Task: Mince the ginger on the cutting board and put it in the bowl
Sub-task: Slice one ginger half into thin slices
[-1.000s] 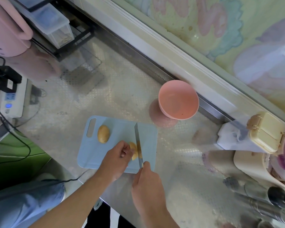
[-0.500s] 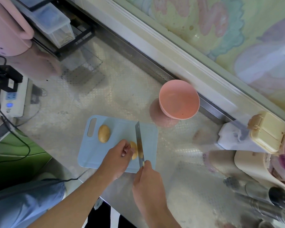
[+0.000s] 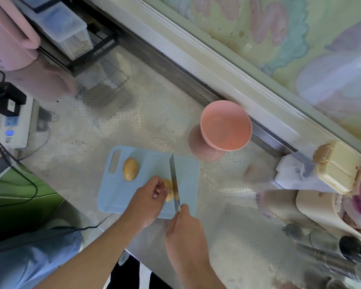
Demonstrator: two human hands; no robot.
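Fingers [image 3: 157, 187] on ginger [image 3: 168, 189] — knife [image 3: 174, 180] alongside

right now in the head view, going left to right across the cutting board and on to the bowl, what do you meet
board's handle slot → whole ginger piece → left hand holding the ginger being cut → knife, gripped by the right hand → bare right end of the cutting board → pink bowl
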